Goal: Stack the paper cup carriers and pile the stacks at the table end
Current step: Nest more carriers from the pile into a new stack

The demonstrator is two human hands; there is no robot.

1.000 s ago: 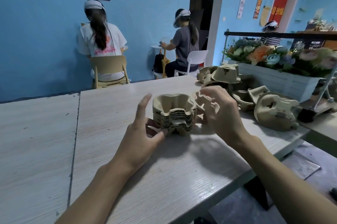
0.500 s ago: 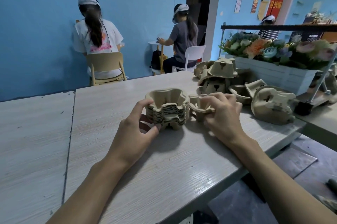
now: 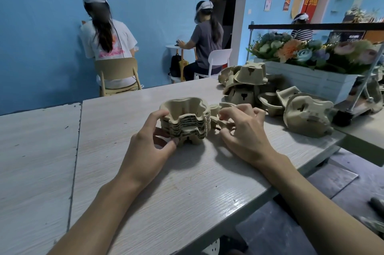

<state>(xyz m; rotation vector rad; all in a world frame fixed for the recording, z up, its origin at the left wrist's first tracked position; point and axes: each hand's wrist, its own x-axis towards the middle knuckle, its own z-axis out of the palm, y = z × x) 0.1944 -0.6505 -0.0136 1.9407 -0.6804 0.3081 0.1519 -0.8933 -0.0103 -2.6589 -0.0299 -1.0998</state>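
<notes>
A stack of several nested brown pulp cup carriers stands on the pale wooden table. My left hand grips its left side, fingers on the rim and thumb at the base. My right hand has its fingers curled round the right half of the stack, which it mostly hides. A loose heap of carriers lies at the table's far right end, with one large carrier tipped on its side.
A white planter box of artificial flowers stands behind the heap on a neighbouring surface. The table edge runs diagonally at the right, with floor below. Two people sit on chairs facing the blue wall beyond the table.
My left hand closed from spread fingers onto the stack's left side. My right hand came down from above onto the stack's right half.
</notes>
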